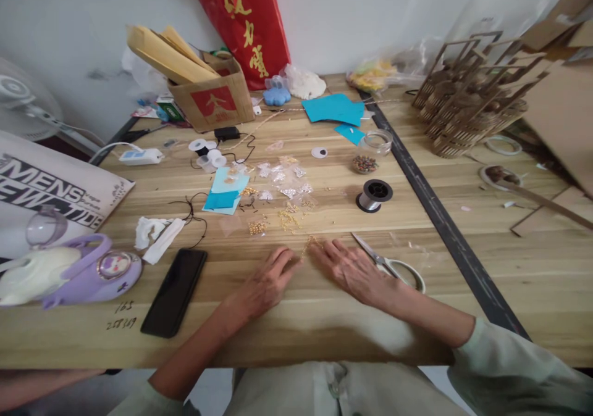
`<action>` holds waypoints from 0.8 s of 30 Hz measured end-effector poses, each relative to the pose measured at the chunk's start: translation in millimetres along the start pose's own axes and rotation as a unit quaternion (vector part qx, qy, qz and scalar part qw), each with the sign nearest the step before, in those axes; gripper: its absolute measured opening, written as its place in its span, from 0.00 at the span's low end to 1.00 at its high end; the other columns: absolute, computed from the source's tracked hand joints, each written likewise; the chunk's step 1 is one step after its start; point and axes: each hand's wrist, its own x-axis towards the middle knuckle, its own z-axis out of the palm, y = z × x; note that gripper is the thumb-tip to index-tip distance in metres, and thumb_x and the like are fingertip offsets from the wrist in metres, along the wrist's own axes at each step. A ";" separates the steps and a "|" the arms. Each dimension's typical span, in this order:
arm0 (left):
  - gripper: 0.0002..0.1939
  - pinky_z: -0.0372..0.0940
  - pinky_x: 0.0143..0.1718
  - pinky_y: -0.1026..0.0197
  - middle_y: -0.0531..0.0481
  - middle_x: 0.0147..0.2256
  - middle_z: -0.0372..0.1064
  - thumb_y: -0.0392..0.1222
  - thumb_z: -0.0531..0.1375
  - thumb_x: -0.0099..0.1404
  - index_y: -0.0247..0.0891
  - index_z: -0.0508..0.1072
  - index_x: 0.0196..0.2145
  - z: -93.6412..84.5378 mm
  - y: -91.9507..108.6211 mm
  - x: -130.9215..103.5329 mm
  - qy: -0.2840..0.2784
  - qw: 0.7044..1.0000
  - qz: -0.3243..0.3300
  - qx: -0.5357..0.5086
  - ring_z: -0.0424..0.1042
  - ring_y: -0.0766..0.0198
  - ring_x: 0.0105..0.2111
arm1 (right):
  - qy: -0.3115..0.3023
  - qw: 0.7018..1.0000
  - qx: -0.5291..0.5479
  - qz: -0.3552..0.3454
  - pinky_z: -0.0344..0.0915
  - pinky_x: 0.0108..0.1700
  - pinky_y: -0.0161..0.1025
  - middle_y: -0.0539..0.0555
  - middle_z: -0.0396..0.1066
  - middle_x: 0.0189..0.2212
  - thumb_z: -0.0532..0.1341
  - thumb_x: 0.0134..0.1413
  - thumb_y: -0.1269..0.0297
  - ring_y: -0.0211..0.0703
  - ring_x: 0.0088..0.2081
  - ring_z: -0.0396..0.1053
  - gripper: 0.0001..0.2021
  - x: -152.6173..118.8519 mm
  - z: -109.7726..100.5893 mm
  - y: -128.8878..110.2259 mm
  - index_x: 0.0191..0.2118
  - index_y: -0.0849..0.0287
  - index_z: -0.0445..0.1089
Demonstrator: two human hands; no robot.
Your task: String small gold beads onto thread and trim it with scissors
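A thin strand of small gold beads (309,241) arcs between my two hands near the front of the table. My left hand (269,281) rests on the wood with its thumb and fingers drawn together at the strand's left end. From the other side, my right hand (354,272) comes in low, its fingertips pressed together on the strand's right end. The exact grip is too small to make out. Loose gold beads (290,220) lie just beyond the hands, with another gold pile (257,227) to their left. Scissors (391,265) lie partly under my right forearm.
A wire spool (374,195) stands beyond the scissors, near a tub of mixed beads (365,163). Small clear bags (287,178) and blue cards (221,199) are spread mid-table. A phone (174,292) and a purple bottle (92,271) lie left; bamboo baskets (463,107) stand right.
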 end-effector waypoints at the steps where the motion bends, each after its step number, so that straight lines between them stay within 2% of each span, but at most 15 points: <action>1: 0.21 0.65 0.54 0.45 0.36 0.48 0.63 0.25 0.48 0.63 0.31 0.68 0.52 1.7 0.7 1.3 0.002 1.000 0.006 0.008 0.57 0.51 0.55 | -0.009 1.000 0.009 -0.013 0.64 0.36 0.37 0.64 0.64 0.52 0.50 0.53 0.82 0.48 0.48 0.65 0.30 0.3 -0.7 -3.9 0.63 0.63 0.50; 5: 0.20 0.65 0.54 0.46 0.37 0.48 0.63 0.25 0.49 0.63 0.32 0.70 0.50 4.8 -0.1 -1.8 0.022 1.000 0.001 0.012 0.58 0.52 0.54 | -0.031 0.998 0.021 -0.051 0.66 0.33 0.38 0.64 0.68 0.45 0.51 0.54 0.80 0.48 0.43 0.68 0.28 4.6 2.0 -16.2 0.61 0.68 0.51; 8: 0.22 0.64 0.55 0.46 0.40 0.48 0.62 0.24 0.49 0.62 0.35 0.70 0.50 1.7 -4.1 -11.5 0.029 0.999 -0.036 -0.013 0.58 0.53 0.55 | -0.024 0.998 0.029 -0.059 0.66 0.33 0.38 0.63 0.68 0.43 0.52 0.54 0.79 0.47 0.41 0.67 0.28 7.1 5.6 -21.7 0.61 0.68 0.51; 13: 0.26 0.63 0.56 0.50 0.41 0.49 0.62 0.23 0.49 0.59 0.34 0.69 0.52 -1.2 -10.1 -28.6 0.050 0.988 -0.142 -0.043 0.61 0.57 0.53 | 0.000 0.997 0.035 -0.074 0.67 0.36 0.40 0.65 0.68 0.46 0.51 0.55 0.80 0.48 0.42 0.67 0.26 6.4 7.5 -30.8 0.61 0.71 0.52; 18: 0.26 0.64 0.55 0.48 0.41 0.49 0.62 0.24 0.49 0.60 0.35 0.68 0.54 6.5 0.1 -29.4 0.061 0.987 -0.145 -0.037 0.61 0.56 0.53 | 0.025 0.994 0.029 -0.103 0.68 0.41 0.41 0.67 0.68 0.49 0.52 0.54 0.79 0.49 0.46 0.67 0.28 -0.4 5.8 -31.6 0.61 0.74 0.52; 22: 0.27 0.64 0.54 0.45 0.38 0.50 0.61 0.26 0.49 0.62 0.36 0.65 0.58 15.2 13.7 -18.8 0.054 0.993 -0.107 0.002 0.59 0.51 0.55 | -0.004 0.999 0.016 -0.035 0.68 0.35 0.39 0.65 0.69 0.46 0.52 0.50 0.81 0.49 0.42 0.69 0.32 -7.2 5.4 -17.6 0.63 0.73 0.49; 24: 0.23 0.65 0.53 0.44 0.38 0.51 0.61 0.30 0.50 0.66 0.37 0.65 0.58 19.4 17.9 -12.5 0.053 0.993 -0.100 0.035 0.59 0.50 0.55 | -0.024 1.000 0.015 0.009 0.66 0.31 0.37 0.63 0.71 0.42 0.51 0.49 0.83 0.47 0.39 0.70 0.33 -9.9 6.4 -10.5 0.63 0.70 0.49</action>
